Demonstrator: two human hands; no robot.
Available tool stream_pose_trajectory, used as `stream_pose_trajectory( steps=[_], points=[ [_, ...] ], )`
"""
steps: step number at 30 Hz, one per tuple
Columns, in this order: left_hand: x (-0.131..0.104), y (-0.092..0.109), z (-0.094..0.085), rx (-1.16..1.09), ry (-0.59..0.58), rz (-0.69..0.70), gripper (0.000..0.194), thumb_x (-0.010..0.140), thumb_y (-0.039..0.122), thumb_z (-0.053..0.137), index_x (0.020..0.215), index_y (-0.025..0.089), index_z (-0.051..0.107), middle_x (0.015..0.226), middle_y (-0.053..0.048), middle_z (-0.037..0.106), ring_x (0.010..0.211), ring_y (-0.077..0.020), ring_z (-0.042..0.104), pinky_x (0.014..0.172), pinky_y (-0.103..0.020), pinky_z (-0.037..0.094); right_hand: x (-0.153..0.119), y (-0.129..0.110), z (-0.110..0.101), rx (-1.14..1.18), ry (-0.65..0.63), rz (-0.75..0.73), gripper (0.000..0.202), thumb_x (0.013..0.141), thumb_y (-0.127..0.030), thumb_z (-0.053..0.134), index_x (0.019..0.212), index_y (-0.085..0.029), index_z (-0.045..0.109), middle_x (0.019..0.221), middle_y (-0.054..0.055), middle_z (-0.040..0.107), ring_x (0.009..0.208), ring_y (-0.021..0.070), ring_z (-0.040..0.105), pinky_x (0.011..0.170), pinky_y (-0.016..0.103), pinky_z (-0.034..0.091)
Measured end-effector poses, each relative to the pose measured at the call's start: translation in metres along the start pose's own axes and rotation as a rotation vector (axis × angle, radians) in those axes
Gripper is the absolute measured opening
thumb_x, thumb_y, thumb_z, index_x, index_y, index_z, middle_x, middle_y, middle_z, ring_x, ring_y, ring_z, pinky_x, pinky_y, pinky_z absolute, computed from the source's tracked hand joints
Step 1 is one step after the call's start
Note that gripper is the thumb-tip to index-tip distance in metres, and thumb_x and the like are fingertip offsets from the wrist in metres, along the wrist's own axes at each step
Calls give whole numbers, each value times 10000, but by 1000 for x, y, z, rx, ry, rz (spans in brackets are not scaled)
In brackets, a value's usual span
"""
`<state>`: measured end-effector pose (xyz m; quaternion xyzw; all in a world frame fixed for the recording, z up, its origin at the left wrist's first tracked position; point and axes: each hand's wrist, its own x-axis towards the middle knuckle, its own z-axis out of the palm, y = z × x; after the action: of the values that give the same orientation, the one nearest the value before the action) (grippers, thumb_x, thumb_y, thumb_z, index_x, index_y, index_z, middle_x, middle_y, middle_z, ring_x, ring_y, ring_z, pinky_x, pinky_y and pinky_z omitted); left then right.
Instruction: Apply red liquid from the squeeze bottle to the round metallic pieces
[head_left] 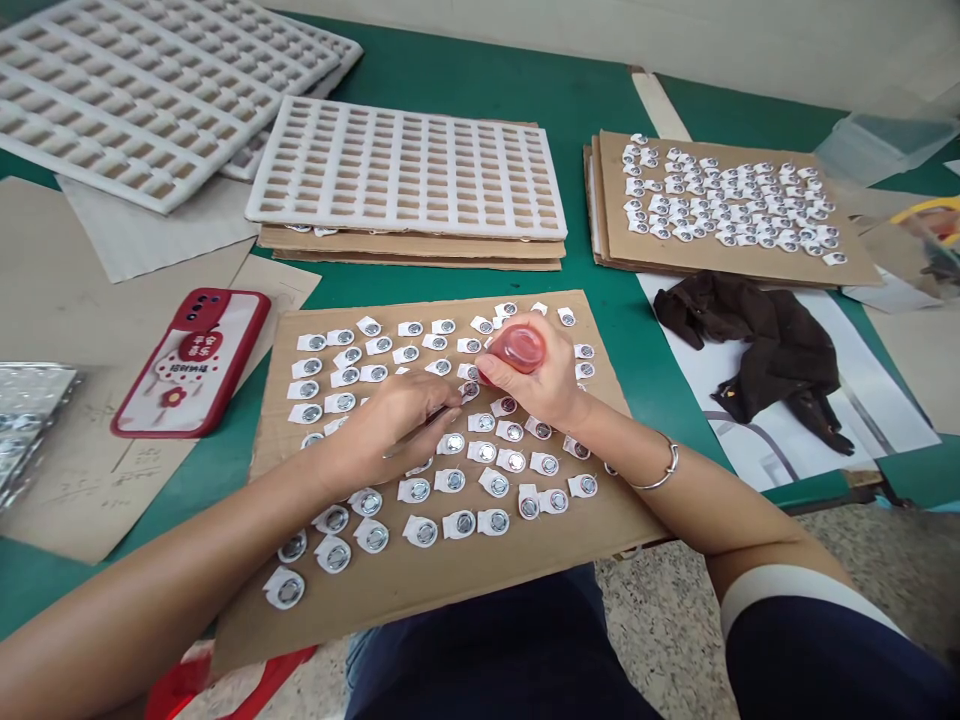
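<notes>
On the green table (600, 300), the right hand (551, 375) is clamped around a red bottle (521, 348) above the near cardboard sheet (480, 565), among rows of white tabs with metal discs (495, 522), and the left hand (382, 425) pinches a slim tool (420, 428) just to the left. A phone (193, 362) lies left, a dark cloth (780, 345) right. Beyond the table rises a pale wall (525, 25); speckled floor (660, 630) shows near right.
</notes>
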<state>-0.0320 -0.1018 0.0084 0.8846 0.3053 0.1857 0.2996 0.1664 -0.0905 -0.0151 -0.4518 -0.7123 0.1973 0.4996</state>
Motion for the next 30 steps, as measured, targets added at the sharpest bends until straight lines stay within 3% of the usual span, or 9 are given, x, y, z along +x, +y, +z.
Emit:
stream_pose_trajectory(
  steps=[18,30],
  points=[
    [-3,-7,4,-10,24,9,121,839,153,470,872,153,586,777,-37,623,704,-137,573,644,-289,451,-3,-2,-1,22,-57,-28,284,679,-310,700,847,-209,495,722,-9,594,641,116,554,610,286,480],
    [-2,-5,3,7,-3,-24,126,848,158,460,862,154,585,772,-36,618,698,-133,560,638,-283,433,-3,-5,-3,7,-61,-22,290,695,-386,676,848,-223,491,725,-10,609,644,122,562,619,296,496]
  ],
)
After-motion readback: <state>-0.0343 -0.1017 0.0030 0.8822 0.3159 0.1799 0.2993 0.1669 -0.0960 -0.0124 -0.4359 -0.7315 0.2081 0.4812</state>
